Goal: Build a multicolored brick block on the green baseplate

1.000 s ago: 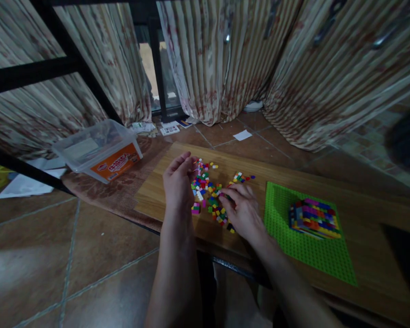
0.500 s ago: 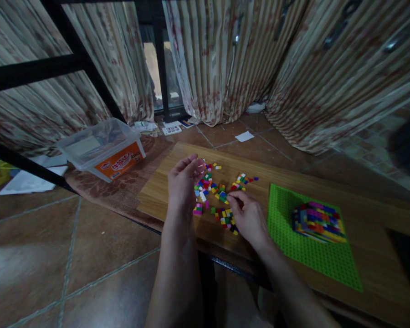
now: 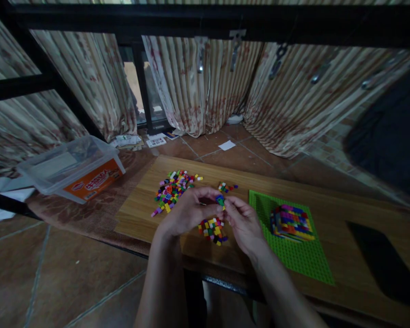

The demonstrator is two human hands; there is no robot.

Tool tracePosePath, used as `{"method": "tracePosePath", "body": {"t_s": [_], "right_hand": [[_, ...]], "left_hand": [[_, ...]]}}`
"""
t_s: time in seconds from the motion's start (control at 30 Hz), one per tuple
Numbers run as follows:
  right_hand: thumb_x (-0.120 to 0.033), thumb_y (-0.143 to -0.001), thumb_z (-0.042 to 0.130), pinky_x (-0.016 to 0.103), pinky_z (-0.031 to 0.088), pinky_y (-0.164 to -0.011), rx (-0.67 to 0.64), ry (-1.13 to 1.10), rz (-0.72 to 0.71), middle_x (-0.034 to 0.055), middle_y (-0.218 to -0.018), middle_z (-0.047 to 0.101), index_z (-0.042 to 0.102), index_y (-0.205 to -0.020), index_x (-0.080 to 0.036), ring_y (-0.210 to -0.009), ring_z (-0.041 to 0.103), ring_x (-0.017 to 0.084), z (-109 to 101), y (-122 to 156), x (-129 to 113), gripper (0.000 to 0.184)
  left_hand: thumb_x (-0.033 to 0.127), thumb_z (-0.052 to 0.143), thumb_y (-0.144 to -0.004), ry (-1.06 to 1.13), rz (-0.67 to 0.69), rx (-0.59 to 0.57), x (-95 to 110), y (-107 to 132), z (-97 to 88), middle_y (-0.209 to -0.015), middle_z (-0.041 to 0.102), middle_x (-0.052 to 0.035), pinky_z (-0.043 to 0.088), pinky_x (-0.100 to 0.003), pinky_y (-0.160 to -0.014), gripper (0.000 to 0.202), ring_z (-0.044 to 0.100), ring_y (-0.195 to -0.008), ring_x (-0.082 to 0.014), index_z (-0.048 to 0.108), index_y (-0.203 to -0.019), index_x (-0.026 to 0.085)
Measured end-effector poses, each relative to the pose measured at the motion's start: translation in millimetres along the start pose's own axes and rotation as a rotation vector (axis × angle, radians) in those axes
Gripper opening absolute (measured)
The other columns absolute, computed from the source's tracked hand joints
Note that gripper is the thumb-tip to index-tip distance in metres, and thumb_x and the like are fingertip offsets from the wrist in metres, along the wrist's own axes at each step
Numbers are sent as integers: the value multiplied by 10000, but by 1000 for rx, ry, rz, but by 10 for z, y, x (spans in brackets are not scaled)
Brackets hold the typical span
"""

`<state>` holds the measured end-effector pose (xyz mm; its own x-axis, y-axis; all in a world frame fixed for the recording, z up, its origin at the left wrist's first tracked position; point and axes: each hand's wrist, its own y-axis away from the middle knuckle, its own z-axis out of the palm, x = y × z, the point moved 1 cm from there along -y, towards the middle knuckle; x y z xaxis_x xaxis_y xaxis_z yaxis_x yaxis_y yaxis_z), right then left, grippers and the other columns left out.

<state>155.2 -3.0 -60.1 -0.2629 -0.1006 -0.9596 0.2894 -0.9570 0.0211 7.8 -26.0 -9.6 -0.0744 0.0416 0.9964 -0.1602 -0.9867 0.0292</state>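
Observation:
Both hands meet above the wooden board, pinching a small cluster of blue, green and yellow toy bricks (image 3: 220, 201) between them. My left hand (image 3: 190, 210) grips it from the left with thumb and fingers. My right hand (image 3: 243, 222) holds its right side with the fingertips. Under and between the hands lies a small pile of loose bricks (image 3: 212, 230). A larger heap of mixed bricks (image 3: 171, 191) is spread beyond my left hand, partly hidden by it. To the right, a multicoloured brick block (image 3: 291, 222) stands on a green baseplate (image 3: 307, 262).
A clear plastic box (image 3: 71, 166) with an orange label sits at the left on brown cloth. A few bricks (image 3: 227, 187) lie behind the hands. A dark flat object (image 3: 382, 262) rests at the board's right. Striped curtains (image 3: 205, 91) hang beyond.
My left hand has come right and down from the brick heap to join my right hand at the brick cluster. The view has shifted, so the scene sits farther left.

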Motion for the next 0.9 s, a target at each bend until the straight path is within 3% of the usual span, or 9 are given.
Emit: {"method": "tracePosePath", "body": {"t_s": [0.13, 0.27, 0.47, 0.63, 0.9], "right_hand": [[-423, -767, 718, 251, 499, -624, 10, -96, -1, 0, -731, 683, 694, -841, -220, -611, 600, 118, -4, 5, -24, 218], [-357, -671, 807, 244, 516, -674, 27, -193, 15, -14, -752, 684, 712, -861, -227, -658, 615, 108, 18, 18, -55, 250], [-354, -659, 815, 220, 506, -633, 72, -101, -40, -30, -697, 662, 724, -834, -224, -622, 590, 89, 12, 8, -59, 237], [-375, -660, 809, 246, 526, -646, 44, -23, -34, -32, -686, 657, 722, -811, -218, -634, 612, 110, -2, 20, -20, 235], [-394, -670, 791, 268, 517, -654, -8, 19, 32, 0, -745, 712, 725, -830, -201, -652, 638, 139, -80, 34, 80, 260]], "left_hand": [[278, 758, -714, 64, 4, 11, -32, -28, 51, -781, 723, -49, 549, -320, -743, 210, 684, -714, -168, 695, -878, 163], [278, 763, -716, 39, 38, 10, -57, -67, 52, -782, 714, -38, 533, -287, -719, 250, 659, -689, -140, 690, -912, 140], [275, 743, -724, -13, 30, 6, -6, -65, 55, -809, 701, -37, 499, -252, -717, 228, 621, -716, -123, 695, -890, 127], [242, 691, -737, -58, -66, 104, -37, -66, 45, -738, 663, -17, 457, -212, -633, 141, 579, -649, -99, 675, -814, 124], [222, 684, -703, -24, -186, 61, -134, -94, 20, -592, 601, 13, 383, -166, -513, 122, 496, -509, -56, 648, -749, 115]]}}
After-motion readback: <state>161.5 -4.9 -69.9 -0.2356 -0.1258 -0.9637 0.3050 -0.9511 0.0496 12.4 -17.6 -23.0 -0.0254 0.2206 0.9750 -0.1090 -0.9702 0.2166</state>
